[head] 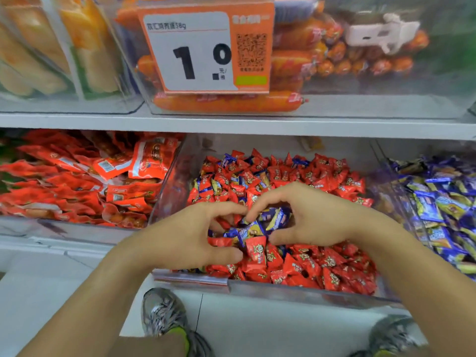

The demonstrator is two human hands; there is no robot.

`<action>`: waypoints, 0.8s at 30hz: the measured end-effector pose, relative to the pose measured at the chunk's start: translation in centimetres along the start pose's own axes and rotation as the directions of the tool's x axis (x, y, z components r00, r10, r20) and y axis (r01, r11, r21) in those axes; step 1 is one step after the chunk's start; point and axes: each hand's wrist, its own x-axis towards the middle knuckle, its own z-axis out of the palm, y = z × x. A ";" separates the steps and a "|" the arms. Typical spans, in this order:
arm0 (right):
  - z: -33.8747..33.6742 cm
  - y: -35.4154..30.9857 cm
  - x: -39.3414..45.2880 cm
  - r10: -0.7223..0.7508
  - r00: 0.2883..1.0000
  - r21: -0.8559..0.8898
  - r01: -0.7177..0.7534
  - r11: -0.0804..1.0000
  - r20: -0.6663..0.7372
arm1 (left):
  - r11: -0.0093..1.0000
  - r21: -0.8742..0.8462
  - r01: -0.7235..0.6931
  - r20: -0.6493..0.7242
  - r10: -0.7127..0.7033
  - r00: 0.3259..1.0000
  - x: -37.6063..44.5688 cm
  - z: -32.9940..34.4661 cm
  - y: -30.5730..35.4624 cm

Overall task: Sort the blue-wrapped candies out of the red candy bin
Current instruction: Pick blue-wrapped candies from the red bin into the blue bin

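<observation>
Shop shelf (231, 127), clear bins; price tag (206, 50) above, red packets (77, 181) left, blue candy bin (438, 202) right; your red candy bin (309, 292) sits centre, blue-wrapped candies (251, 230) mixed in; your left hand (180, 238) curls, fingers digging among wrappers; your right hand (306, 215) pinches blue ones.

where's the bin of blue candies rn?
Head view, far right on the lower shelf: the blue candy bin sits directly beside the red candy bin, right of the right hand.
</observation>
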 end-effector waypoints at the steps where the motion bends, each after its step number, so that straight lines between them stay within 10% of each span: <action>1: -0.1 0.1 -0.3 0.000 1.000 0.011 0.000 1.000 0.006 | 0.999 -0.037 0.010 0.009 -0.009 1.000 -0.2 0.1 0.2; 8: 1.0 1.0 -1.0 0.025 0.988 0.189 0.004 0.982 -0.152 | 0.990 -0.138 0.010 -0.162 -0.033 0.986 0.5 0.5 0.3; 24: 1.4 1.5 -1.3 0.068 0.916 -0.023 -0.084 0.996 -0.396 | 0.997 0.008 0.078 -0.287 -0.072 0.955 1.0 0.1 -1.0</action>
